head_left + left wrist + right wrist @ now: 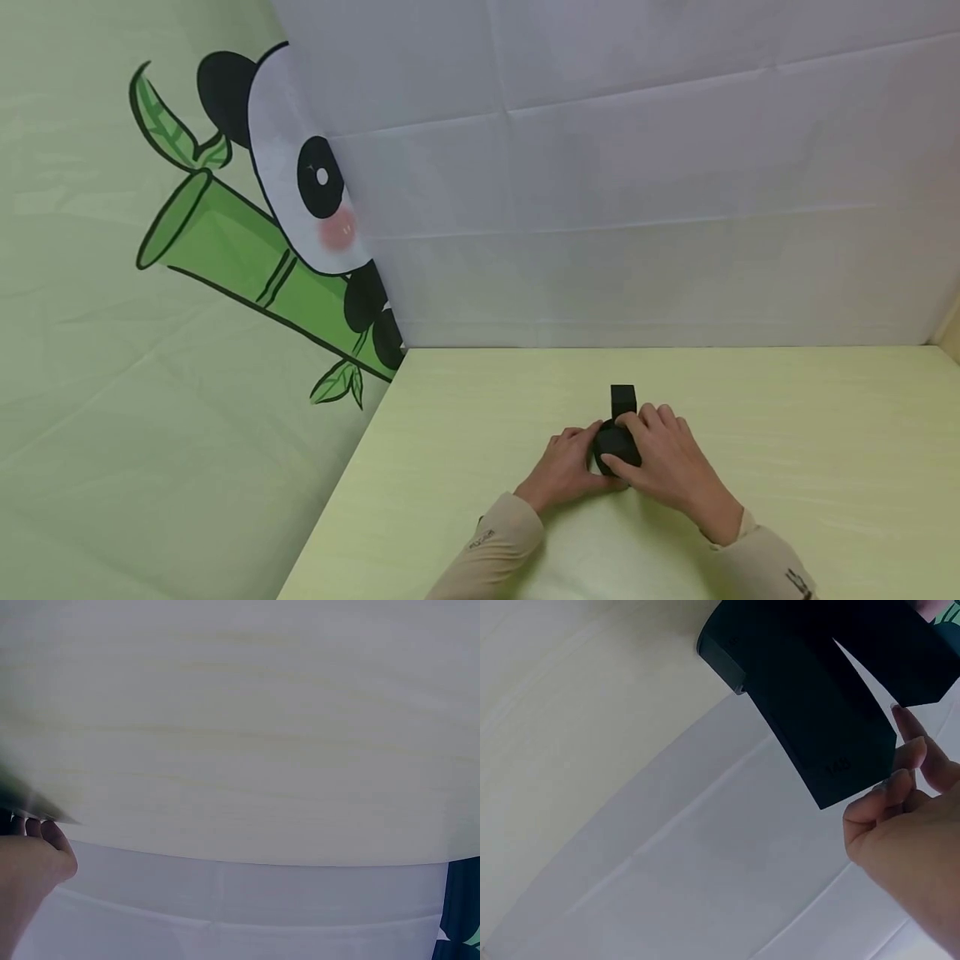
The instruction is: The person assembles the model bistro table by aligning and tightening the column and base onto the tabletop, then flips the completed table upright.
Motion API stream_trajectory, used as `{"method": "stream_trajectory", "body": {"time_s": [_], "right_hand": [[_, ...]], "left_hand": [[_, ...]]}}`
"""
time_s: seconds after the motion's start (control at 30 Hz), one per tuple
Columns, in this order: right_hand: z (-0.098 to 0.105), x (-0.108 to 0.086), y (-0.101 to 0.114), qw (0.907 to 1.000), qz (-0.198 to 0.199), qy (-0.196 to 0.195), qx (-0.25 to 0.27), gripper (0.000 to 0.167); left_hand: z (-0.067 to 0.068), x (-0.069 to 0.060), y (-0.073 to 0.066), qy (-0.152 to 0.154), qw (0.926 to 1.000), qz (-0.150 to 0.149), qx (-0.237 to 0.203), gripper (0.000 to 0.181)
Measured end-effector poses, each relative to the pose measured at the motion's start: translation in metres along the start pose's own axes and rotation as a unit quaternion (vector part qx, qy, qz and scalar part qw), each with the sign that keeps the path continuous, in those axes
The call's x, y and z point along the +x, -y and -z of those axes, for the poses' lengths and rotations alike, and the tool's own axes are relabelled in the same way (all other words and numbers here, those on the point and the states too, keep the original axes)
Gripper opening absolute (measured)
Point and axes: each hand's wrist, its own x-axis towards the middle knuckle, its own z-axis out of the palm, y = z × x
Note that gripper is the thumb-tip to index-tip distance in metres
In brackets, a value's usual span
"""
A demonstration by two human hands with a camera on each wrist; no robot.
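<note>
A black object point(617, 447) with a rounded body is on the pale table, and a black rectangular block point(622, 398) stands up behind it. My left hand point(564, 468) grips the body from the left, thumb in front and fingers behind. From the right, my right hand point(669, 460) pinches it between thumb and fingers. Up close in the right wrist view, the dark object point(817, 712) shows two flat-sided arms with a gap between them and a small marking; fingertips touch its ends. At the left wrist view's edge, part of a hand point(34, 862) appears; its hold is mostly hidden.
The pale yellow table point(465, 417) extends to both sides of the hands. A white cloth wall point(645, 192) rises at its back edge. On the left hangs a green cloth point(97, 400) printed with a panda and bamboo point(247, 242).
</note>
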Motion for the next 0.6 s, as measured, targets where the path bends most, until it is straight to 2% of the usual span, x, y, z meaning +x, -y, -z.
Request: {"method": "stream_trajectory", "body": {"time_s": [0.27, 0.6], "right_hand": [[-0.0035, -0.0009, 0.0004, 0.9998, 0.009, -0.017, -0.004, 0.04], [-0.0039, -0.003, 0.0043, 0.9999, -0.01, -0.012, -0.005, 0.04]], "left_hand": [[-0.0015, 0.0002, 0.0004, -0.004, 1.0, -0.001, -0.008, 0.094], [-0.0019, -0.0008, 0.0014, -0.002, 0.9999, -0.003, -0.012, 0.093]]}}
